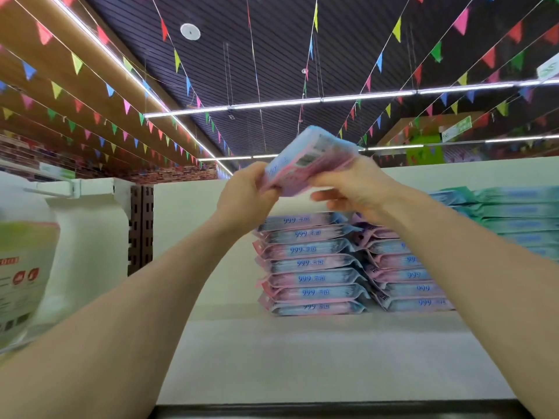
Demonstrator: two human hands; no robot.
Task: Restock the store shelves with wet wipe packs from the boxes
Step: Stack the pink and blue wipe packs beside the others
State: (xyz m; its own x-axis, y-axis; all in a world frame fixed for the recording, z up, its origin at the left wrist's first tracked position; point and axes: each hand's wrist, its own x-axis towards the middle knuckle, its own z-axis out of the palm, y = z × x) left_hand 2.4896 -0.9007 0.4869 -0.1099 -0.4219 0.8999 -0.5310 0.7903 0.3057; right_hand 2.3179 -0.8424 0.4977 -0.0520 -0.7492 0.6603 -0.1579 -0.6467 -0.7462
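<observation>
Both my hands hold up a bundle of pink-and-blue wet wipe packs (308, 160), tilted, above the top shelf (302, 358). My left hand (246, 196) grips its left end and my right hand (355, 189) grips its right end from below. Right under the bundle stands a stack of several matching "999" packs (308, 264), and a second stack (405, 273) leans beside it on the right, partly hidden by my right forearm.
A pile of teal wipe packs (514, 219) lies at the far right of the shelf. A large white-and-green bag (24, 276) stands at the left edge. A white back panel (193, 225) and a dark slotted upright (140, 228) close the shelf behind.
</observation>
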